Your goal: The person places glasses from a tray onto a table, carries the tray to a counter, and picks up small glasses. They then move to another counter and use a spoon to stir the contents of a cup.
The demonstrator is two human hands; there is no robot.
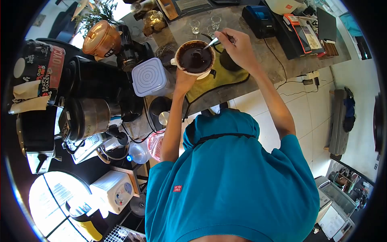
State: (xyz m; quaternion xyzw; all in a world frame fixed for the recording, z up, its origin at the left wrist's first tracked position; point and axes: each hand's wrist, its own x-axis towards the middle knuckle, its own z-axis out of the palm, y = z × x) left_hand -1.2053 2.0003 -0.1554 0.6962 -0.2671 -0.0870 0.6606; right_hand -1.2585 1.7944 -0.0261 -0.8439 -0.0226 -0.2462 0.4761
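My left hand [186, 82] is closed on a white cup [173, 61] from its near side, steadying it above the counter. Dark brown liquid or wet coffee grounds [195, 58] lie inside, with brown residue around the inner wall. Between the fingers and thumb of my right hand [238, 47] is a metal spoon [212, 42], slanting down so that its lower end dips into the dark contents. Below and right of the cup spreads a yellow-green cloth or mat [225, 82], partly hidden by a dark round container [228, 61].
A lidded plastic container [149, 76] stands left of the cup, beside a coffee grinder [125, 60] with a copper-coloured top. Small glasses [195, 26] are behind. A blue-black device [259, 21] and a card terminal [297, 32] sit right. Cables [276, 56] hang over the counter edge.
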